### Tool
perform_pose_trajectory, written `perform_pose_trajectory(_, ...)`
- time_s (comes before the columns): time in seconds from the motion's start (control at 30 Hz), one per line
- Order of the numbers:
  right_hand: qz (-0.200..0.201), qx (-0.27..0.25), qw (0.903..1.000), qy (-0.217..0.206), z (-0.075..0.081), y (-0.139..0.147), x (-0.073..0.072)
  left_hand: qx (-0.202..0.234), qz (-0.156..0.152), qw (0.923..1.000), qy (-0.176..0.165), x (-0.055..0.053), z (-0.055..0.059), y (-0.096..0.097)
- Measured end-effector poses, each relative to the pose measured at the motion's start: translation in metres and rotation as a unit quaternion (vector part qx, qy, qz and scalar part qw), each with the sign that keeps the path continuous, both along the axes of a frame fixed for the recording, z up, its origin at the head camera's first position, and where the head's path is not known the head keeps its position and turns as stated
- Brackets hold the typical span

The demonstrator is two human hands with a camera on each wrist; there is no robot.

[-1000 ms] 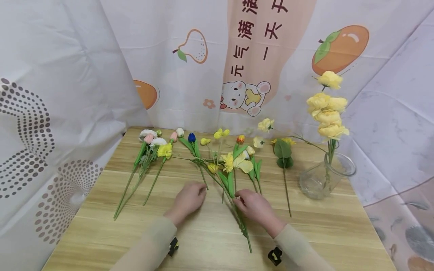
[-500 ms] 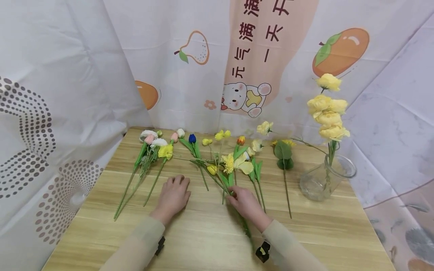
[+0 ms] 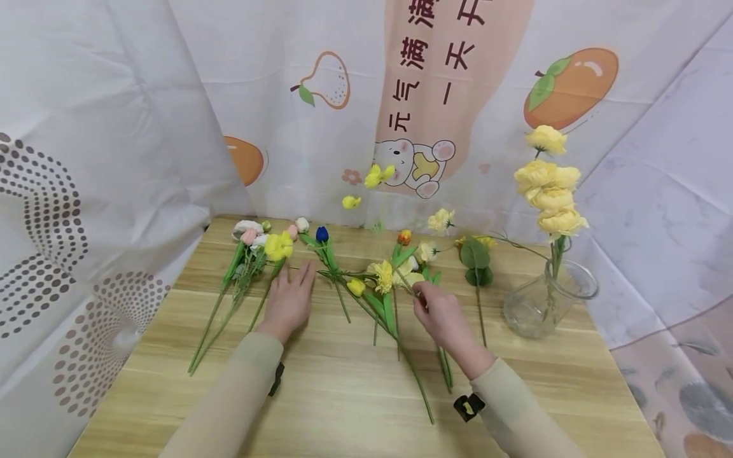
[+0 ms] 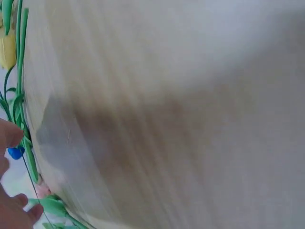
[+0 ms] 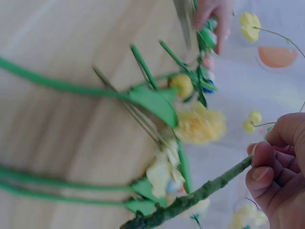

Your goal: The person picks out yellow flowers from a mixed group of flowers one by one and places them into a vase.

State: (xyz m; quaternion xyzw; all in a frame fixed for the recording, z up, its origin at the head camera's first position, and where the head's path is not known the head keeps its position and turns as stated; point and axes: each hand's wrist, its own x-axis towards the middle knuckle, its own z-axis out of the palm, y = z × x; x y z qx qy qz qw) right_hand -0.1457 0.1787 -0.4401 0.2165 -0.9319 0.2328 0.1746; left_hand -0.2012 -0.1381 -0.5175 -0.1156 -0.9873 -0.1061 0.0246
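Note:
My right hand [image 3: 445, 318] pinches the rough green stem of an artificial flower branch [image 5: 205, 191] between thumb and fingers. Its small yellow blossoms [image 3: 380, 176] stand up in front of the curtain. My left hand [image 3: 288, 306] lies over the table with its fingers spread, fingertips right by the stem of a yellow flower [image 3: 279, 246]. Between the hands lie a blue tulip [image 3: 322, 234], a yellow tulip [image 3: 356, 287] and a ruffled yellow flower [image 3: 382, 276]. In the left wrist view only some left fingers [image 4: 9, 136] show at the edge.
A glass vase [image 3: 523, 312] with yellow flowers [image 3: 554, 198] stands tilted-looking at the right. White and pink flowers [image 3: 248, 236] lie at the left of the wooden table [image 3: 343, 407]. A leafy stem [image 3: 475, 254] lies near the vase. A printed curtain [image 3: 321, 159] hangs behind.
My right hand has lifted the flower branch off the pile and moved right, its yellow blossoms rising. My left hand has moved left and forward to the yellow flower, fingers opening out.

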Motion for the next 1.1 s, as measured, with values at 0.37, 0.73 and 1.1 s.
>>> perform_pose_trajectory(0.37,-0.002,0.055,0.9847,0.165,0.032,0.035,-0.008,-0.082,-0.032,0.9948,0.052,-0.007,-0.005,-0.005)
perform_pose_trajectory(0.73,-0.032,0.132,0.9538,0.268,0.060,0.087,-0.010,0.007,-0.063,0.9839,0.167,0.002,0.003,-0.003)
perform_pose_trajectory(1.1,-0.037,0.126,0.9404,0.314,0.059,0.138,-0.014,0.132,-0.079,0.9460,0.285,0.022,0.013,-0.001)
